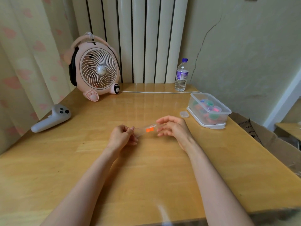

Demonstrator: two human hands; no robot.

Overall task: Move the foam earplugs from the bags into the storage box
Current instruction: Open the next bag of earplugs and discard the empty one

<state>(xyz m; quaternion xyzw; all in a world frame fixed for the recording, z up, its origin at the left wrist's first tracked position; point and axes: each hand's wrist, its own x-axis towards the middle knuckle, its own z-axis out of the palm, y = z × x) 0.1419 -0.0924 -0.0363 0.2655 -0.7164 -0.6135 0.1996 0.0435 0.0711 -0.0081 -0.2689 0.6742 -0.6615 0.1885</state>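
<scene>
Both forearms reach in over the table (146,176). Left hand (123,136) pinches one end of a small clear bag (146,128), right hand (172,127) pinches the other w/ thumb and fingertips; bag is stretched between them, just above the tabletop. Orange earplugs (149,129) sit inside, mid-bag, so the step in hand looks like opening it. Next move prob needs the mouth pulled apart, plugs tipped or picked out, then carried right and farther back to the storage box (210,110), lid off, already holding colourful pieces. A tiny clear case (184,114) lies just beside it.
</scene>
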